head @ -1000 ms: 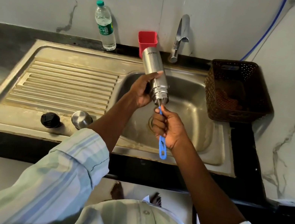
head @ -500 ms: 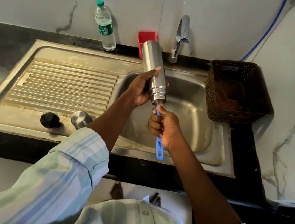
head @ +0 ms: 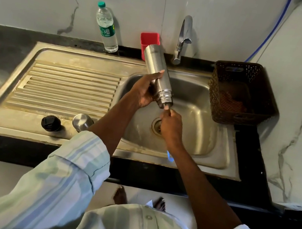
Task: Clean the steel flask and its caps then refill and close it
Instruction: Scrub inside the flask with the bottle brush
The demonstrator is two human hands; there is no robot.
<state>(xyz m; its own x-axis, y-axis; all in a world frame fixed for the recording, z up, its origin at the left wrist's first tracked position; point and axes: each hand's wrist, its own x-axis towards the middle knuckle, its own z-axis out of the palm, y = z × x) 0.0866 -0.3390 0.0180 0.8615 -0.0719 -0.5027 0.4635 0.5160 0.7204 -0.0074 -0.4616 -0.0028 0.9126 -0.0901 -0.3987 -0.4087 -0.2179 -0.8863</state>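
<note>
Steel flask [head: 155,68]: a small dark mark, probably a brand name, sits near its raised base; the letters are too small to read.
Plastic water bottle [head: 106,26]: a green label wraps its middle; the printing on it is blurred and cannot be made out.
Other readable text: none.

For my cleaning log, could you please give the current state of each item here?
Steel flask: uncapped, tilted mouth-down over sink, gripped by left hand.
Blue-handled brush: pushed into flask, gripped by right hand.
Black inner cap: off, on drainboard.
Steel outer cap: off, beside it.
Tap: no water visible.
Plastic water bottle: capped, upright.
</note>
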